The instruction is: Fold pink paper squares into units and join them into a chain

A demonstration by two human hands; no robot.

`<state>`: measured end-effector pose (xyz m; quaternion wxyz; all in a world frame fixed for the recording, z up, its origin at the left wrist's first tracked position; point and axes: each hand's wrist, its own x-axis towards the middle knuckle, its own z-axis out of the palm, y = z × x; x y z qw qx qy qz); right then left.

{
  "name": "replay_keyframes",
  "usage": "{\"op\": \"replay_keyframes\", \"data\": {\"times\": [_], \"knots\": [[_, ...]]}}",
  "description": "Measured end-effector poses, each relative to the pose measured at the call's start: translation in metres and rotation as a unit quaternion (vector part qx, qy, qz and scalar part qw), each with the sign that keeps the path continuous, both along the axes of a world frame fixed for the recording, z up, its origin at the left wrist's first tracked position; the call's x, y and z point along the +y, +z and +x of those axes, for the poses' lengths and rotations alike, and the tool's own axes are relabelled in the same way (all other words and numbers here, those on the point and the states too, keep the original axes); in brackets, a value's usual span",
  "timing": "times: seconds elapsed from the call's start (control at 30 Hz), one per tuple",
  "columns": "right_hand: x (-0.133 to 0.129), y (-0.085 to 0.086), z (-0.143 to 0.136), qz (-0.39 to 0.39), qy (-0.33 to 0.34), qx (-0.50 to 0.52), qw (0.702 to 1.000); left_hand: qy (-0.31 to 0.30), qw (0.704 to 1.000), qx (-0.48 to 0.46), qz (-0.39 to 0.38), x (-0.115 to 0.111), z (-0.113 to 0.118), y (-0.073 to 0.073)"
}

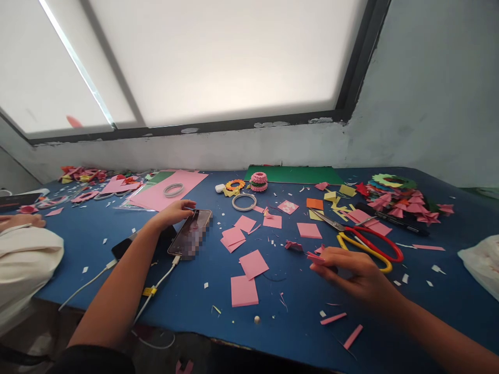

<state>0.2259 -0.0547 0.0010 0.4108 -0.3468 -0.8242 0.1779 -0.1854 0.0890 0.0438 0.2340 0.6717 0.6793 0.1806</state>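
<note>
A blue tabletop ran the width of the frame under a bright, blinded window, strewn with paper craft work. A large pink sheet lay at upper left of the tabletop and a green sheet at upper centre, with a heap of folded paper flowers at upper right. Red-and-yellow scissors lay right of centre, blades pointing up and left, just above the person's right hand. That hand rested low on the tabletop at right of centre, fingers curled, its grip pinched on a small folded pink piece that stuck out leftward from the fingertips, its long axis running roughly left to right. Loose pink squares lay scattered just left of that piece, at centre frame, nearer the right hand than the left. The left hand reached forward at left of centre, its grip loose and holding nothing, fingertips touching the top edge of a phone lying flat and plugged into a white cable. A tape ring sat beyond the squares. At far left, another person's white sleeve rested on the tabletop's edge.
</note>
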Motion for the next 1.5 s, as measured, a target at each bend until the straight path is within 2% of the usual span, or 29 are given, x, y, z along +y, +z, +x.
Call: {"op": "replay_keyframes", "data": {"times": [0.23,0.47,0.6,0.83,1.1,1.5], "knots": [[0.0,0.001,0.0,-0.007,0.003,-0.005,1.0,-0.006,1.0,0.009,0.002,0.0,0.001,0.001],[0.0,-0.002,0.0,-0.005,-0.006,-0.008,1.0,-0.048,0.998,0.039,-0.003,-0.01,0.008,0.007],[-0.001,-0.002,0.001,0.001,-0.007,-0.002,1.0,-0.042,0.997,0.067,0.001,-0.012,0.011,0.009],[-0.001,0.002,0.0,0.003,0.005,-0.002,1.0,-0.035,0.993,0.108,0.011,-0.008,0.01,0.005],[-0.002,0.003,-0.001,0.013,0.007,0.007,1.0,-0.037,0.992,0.115,0.033,-0.006,0.004,0.003],[-0.004,0.006,-0.002,-0.001,-0.011,-0.009,1.0,-0.041,0.993,0.111,-0.001,-0.009,0.007,0.0]]}}
